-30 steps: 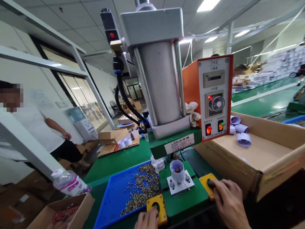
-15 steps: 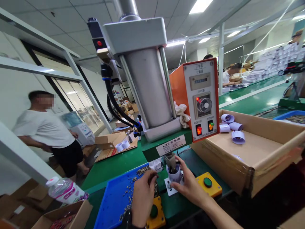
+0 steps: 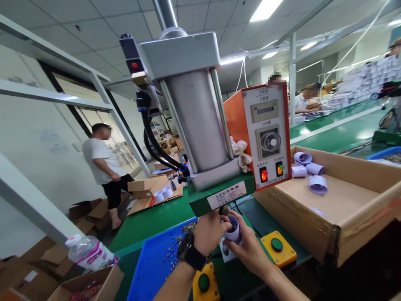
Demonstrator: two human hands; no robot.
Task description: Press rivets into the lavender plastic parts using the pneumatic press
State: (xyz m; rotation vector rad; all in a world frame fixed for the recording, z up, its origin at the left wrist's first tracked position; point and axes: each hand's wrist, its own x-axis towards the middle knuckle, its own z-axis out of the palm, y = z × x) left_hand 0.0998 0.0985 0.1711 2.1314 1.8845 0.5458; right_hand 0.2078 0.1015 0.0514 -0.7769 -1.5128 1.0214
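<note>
Under the press, my right hand is wrapped round a short pale lilac tube, fingers on its far side and thumb on the near side. The tube stands upright over a white metal plate. From the left, my left hand reaches to the tube's open top, its fingertips bent together at the mouth. Whatever those fingertips pinch is too small and hidden to make out. Just above them shows the end of the press's punch. A blue tray with small metal parts lies left of my left hand.
Yellow button boxes stand near both hands: a left one and a right one. A cardboard box with several lilac tubes is at right. The orange control box sits behind. A bottle stands left; a person walks beyond.
The punch, earlier down in the tube, has risen. My left hand has moved from over the tray to the tube's mouth. The timer's red light is off. The person at left has moved right.
</note>
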